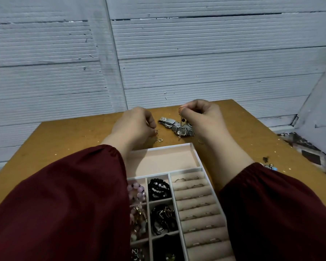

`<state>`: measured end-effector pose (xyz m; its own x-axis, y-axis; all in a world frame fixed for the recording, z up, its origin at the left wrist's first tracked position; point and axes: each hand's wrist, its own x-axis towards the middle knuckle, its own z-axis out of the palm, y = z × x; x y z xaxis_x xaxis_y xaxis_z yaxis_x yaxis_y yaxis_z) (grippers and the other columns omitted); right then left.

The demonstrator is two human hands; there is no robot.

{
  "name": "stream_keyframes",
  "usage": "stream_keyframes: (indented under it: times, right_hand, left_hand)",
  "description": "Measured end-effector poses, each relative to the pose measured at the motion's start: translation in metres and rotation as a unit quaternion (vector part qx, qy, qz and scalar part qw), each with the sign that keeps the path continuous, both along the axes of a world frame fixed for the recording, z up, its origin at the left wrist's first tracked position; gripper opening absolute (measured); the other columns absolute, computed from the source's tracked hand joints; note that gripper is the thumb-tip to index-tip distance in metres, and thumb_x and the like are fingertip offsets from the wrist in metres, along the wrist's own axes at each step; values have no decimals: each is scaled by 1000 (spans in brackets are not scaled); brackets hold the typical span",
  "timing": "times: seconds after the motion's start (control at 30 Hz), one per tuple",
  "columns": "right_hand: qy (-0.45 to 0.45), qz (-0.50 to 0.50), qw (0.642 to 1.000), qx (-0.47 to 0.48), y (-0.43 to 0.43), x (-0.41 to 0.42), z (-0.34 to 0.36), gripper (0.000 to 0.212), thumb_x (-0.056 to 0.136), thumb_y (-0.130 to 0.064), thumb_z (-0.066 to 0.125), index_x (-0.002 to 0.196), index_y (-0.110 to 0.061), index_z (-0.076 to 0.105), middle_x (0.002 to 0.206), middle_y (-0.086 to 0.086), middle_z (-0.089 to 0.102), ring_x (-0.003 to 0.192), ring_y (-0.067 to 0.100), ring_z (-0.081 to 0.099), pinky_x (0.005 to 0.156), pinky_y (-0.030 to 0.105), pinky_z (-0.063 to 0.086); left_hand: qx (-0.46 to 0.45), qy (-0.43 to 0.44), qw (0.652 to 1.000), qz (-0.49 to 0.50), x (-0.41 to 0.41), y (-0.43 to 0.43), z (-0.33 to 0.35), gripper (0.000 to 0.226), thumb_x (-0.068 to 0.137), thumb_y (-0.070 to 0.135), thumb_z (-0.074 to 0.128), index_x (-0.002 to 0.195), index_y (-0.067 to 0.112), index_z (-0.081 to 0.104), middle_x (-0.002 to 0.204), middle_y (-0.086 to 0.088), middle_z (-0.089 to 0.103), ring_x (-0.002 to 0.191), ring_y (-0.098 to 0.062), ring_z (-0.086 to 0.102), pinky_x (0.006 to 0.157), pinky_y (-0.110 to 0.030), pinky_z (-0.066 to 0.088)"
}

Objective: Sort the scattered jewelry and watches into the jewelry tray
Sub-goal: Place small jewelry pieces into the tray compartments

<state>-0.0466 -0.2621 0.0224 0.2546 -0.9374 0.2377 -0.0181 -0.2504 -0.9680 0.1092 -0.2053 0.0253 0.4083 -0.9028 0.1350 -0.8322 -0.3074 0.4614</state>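
On the far half of the wooden table (64, 140), beyond the tray:
- Left hand (135, 127): fingers curled, tips pinching a small metal piece (156, 131) low over the tabletop; the piece is too small to identify.
- Heart-shaped charm (160, 140): lies on the table just near of that pinch.
- Right hand (201, 117): raised, fingers curled, thumb and forefinger pinching the hook of a drop earring (181, 117), which hangs down with a dark bead above the watches.
- Two silver watches (177, 127): lie together on the table between the hands, one round-faced to the left, one square-faced to the right, bracelets touching.
- Thin ring (201, 141): on the table beside the right wrist, just beyond the tray's far right corner.

At the near centre, between both maroon sleeves (64, 204):
- Jewelry tray (198, 157): white rim, beige lining. The long far compartment holds nothing visible.
- Black bead bracelets (158, 187): in a small middle compartment.
- Pink bead bracelet (136, 191): in the compartment left of them, partly hidden by the left sleeve.
- Ring rolls (196, 204): right column, several thin rings seated in the slots.
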Motion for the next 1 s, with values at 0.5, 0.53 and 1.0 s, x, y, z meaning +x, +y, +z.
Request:
stream_keyframes:
  times: [0.5, 0.53, 1.0]
  right_hand:
    - [7, 12, 999, -32, 26, -14, 30, 11, 84, -6, 66, 75, -13, 63, 70, -1, 61, 55, -2, 53, 55, 9, 44]
    - [6, 13, 999, -39, 29, -16, 34, 12, 84, -7, 66, 75, -14, 63, 71, -1, 62, 57, 0, 54, 57, 9, 45]
    - [-1, 68, 995, -74, 102, -37, 53, 9, 84, -6, 65, 78, -11, 65, 69, -2, 63, 59, -1, 56, 60, 13, 47]
  left_hand:
    - [-135, 131, 982, -14, -11, 29, 26, 23, 80, 5, 68, 73, 27, 64, 66, 6, 58, 62, -6, 54, 59, -17, 41]
    - [-141, 135, 981, -11, -13, 32, 28, 24, 80, 5, 68, 73, 27, 64, 67, 6, 58, 63, -8, 55, 63, -19, 45]
    - [-221, 207, 953, -2, -41, 109, 52, 17, 81, 6, 70, 80, 23, 66, 73, -2, 62, 63, -10, 56, 49, -14, 42]
